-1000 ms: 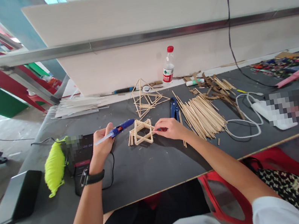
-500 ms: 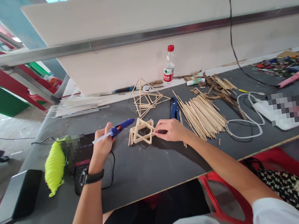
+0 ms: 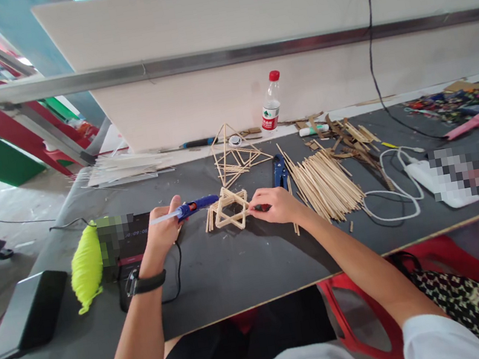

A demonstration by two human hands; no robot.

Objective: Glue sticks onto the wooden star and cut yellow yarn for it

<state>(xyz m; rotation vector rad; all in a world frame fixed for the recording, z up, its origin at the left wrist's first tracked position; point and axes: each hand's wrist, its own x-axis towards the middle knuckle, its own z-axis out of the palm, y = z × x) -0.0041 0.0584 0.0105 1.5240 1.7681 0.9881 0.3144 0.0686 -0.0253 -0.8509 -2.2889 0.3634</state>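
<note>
A blue hot glue gun (image 3: pixel 198 205) is gripped in my left hand (image 3: pixel 161 232), with a pale glue stick (image 3: pixel 164 218) poking out of its back. Its nozzle points right, close to a star-shaped frame of wooden sticks (image 3: pixel 241 221) standing on the table. At the star's right point, the closed fingers of my right hand (image 3: pixel 274 205) pinch a small dark stick-like object (image 3: pixel 262 207), mostly hidden. Whether those fingers also grip the star, I cannot tell. Short sticks (image 3: pixel 210 218) lie left of the star. Behind it rests a larger stick frame (image 3: pixel 242 157).
Right of my right hand lie blue pliers (image 3: pixel 279 171) and a pile of wooden sticks (image 3: pixel 327 186). A water bottle (image 3: pixel 270 107) stands at the back. On the left are a yellow-green toy (image 3: pixel 87 269) and a phone (image 3: pixel 133 234). A white cable (image 3: pixel 393 218) loops at right.
The glue gun has shifted slightly right, its nozzle nearer the star. My right hand has moved a little to the right and up. The neighbouring person's hand at far right has pulled back.
</note>
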